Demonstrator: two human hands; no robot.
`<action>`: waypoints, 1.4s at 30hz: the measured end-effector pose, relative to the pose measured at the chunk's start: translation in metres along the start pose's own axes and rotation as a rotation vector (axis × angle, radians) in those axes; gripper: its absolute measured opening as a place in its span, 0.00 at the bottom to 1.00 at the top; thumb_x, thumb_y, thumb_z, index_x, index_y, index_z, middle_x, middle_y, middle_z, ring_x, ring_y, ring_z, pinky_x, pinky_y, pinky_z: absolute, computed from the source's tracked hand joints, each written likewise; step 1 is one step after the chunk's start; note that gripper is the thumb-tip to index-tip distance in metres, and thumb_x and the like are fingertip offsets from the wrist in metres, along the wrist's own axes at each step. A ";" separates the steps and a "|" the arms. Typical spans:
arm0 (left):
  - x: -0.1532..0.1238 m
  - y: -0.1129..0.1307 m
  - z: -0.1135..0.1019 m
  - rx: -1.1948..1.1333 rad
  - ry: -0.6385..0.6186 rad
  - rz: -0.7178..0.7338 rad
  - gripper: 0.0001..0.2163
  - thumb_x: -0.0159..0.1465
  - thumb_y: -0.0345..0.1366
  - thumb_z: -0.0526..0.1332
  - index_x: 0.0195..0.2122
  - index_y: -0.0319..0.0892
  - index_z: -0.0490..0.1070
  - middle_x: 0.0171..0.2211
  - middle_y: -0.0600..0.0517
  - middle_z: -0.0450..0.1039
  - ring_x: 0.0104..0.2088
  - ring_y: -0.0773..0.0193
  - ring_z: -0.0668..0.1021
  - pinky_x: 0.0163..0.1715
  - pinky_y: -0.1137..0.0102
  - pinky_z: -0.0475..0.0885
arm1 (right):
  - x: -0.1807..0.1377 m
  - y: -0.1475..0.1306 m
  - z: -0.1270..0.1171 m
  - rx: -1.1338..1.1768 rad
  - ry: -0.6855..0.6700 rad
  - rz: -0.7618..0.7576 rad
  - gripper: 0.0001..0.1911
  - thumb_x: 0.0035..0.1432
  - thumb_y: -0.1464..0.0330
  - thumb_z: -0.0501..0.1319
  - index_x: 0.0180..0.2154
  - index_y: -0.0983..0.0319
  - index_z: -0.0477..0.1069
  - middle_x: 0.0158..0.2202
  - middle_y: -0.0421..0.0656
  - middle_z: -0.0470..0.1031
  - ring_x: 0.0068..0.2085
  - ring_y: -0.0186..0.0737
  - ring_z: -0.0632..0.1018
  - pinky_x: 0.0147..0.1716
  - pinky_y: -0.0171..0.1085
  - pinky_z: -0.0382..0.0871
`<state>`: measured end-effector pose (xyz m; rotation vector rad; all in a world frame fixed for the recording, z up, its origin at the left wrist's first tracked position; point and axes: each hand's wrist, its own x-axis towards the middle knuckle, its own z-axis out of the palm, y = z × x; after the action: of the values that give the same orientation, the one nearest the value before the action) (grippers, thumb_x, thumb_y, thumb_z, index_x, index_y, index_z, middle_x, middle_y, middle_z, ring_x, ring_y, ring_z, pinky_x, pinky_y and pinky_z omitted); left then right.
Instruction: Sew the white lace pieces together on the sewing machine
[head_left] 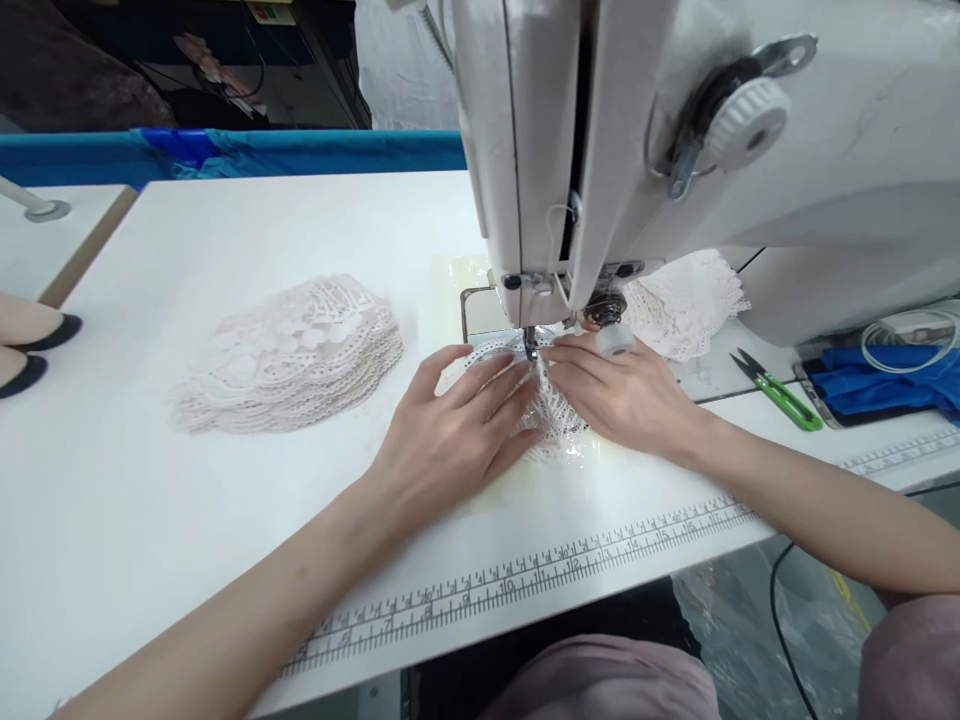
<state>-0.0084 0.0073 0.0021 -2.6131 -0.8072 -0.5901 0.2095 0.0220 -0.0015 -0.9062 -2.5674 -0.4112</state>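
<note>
A white openwork lace piece (553, 412) lies flat between the two hands, directly under the metal presser foot (530, 342); its visible part runs from the foot toward the tabletop's front edge, though the hands cover too much of it to settle its long axis. The left hand (454, 430) is palm down on its left side, fingers loosely spread and lying on the lace, grasping nothing. The right hand (626, 390) lies on its right side with fingers close together and bent; whether they pinch the lace cannot be told. Both sets of fingertips sit just beside the foot, neither hand clearly nearer. Beneath is a glossy, pale yellowish patch (454, 275) on the white tabletop (187, 540), whose front edge carries a printed ruler strip (525, 582). A layered stack of white lace pieces (300, 345) lies left of the left hand, and a smaller white lace pile (686, 305) behind the right hand. The bulky white sewing machine (517, 150) fills the space above, while green-handled thread snips (784, 393) and bundled blue cloth (874, 380) lie toward the right end. Bright blue fabric (322, 152) lines the back edge.
</note>
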 end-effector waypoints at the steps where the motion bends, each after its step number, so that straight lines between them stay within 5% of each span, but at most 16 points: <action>1: 0.000 0.000 -0.002 -0.023 0.008 0.046 0.13 0.67 0.41 0.58 0.47 0.39 0.72 0.45 0.46 0.79 0.47 0.55 0.79 0.50 0.56 0.70 | -0.001 0.000 -0.001 0.013 0.028 -0.032 0.14 0.63 0.79 0.51 0.41 0.65 0.74 0.43 0.44 0.80 0.43 0.38 0.77 0.44 0.39 0.67; 5: -0.002 0.000 -0.006 -0.051 -0.005 0.150 0.09 0.66 0.36 0.58 0.41 0.37 0.74 0.39 0.47 0.80 0.40 0.57 0.80 0.42 0.63 0.75 | -0.004 0.000 -0.004 0.111 0.066 -0.092 0.11 0.65 0.69 0.54 0.37 0.65 0.75 0.37 0.43 0.80 0.38 0.37 0.77 0.39 0.37 0.66; 9: -0.004 0.002 -0.003 -0.082 0.005 0.067 0.07 0.66 0.26 0.55 0.40 0.36 0.72 0.39 0.47 0.80 0.40 0.59 0.80 0.37 0.67 0.76 | -0.005 0.000 -0.004 0.205 0.024 -0.067 0.31 0.59 0.46 0.55 0.42 0.67 0.74 0.41 0.47 0.79 0.40 0.44 0.77 0.37 0.41 0.67; 13: -0.005 0.006 -0.001 -0.130 -0.016 -0.028 0.10 0.66 0.29 0.56 0.46 0.33 0.71 0.46 0.42 0.78 0.41 0.57 0.79 0.38 0.64 0.77 | -0.004 0.000 -0.002 0.095 0.064 -0.082 0.11 0.63 0.67 0.57 0.40 0.65 0.75 0.42 0.42 0.80 0.39 0.38 0.77 0.37 0.38 0.68; 16: -0.003 0.009 -0.002 -0.031 -0.057 -0.002 0.15 0.65 0.30 0.58 0.52 0.29 0.69 0.51 0.40 0.75 0.43 0.52 0.79 0.38 0.61 0.77 | -0.003 -0.001 -0.002 0.040 0.175 -0.137 0.11 0.60 0.79 0.55 0.34 0.62 0.76 0.37 0.37 0.81 0.38 0.34 0.79 0.41 0.36 0.69; 23: -0.005 0.010 -0.006 0.019 -0.099 0.067 0.13 0.66 0.26 0.55 0.50 0.28 0.72 0.49 0.39 0.76 0.51 0.51 0.77 0.46 0.61 0.76 | -0.003 -0.002 -0.005 0.083 0.195 -0.192 0.11 0.58 0.78 0.56 0.32 0.64 0.77 0.35 0.38 0.82 0.37 0.34 0.81 0.45 0.37 0.74; 42: -0.004 -0.001 0.003 0.040 -0.101 0.042 0.15 0.67 0.27 0.52 0.51 0.30 0.71 0.51 0.41 0.75 0.51 0.53 0.77 0.52 0.58 0.74 | 0.000 0.002 -0.001 -0.005 0.214 -0.192 0.11 0.61 0.78 0.57 0.34 0.63 0.78 0.37 0.39 0.82 0.39 0.34 0.81 0.37 0.34 0.75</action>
<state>-0.0113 0.0075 -0.0021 -2.6336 -0.7835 -0.4294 0.2106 0.0233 -0.0006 -0.5840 -2.4624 -0.5383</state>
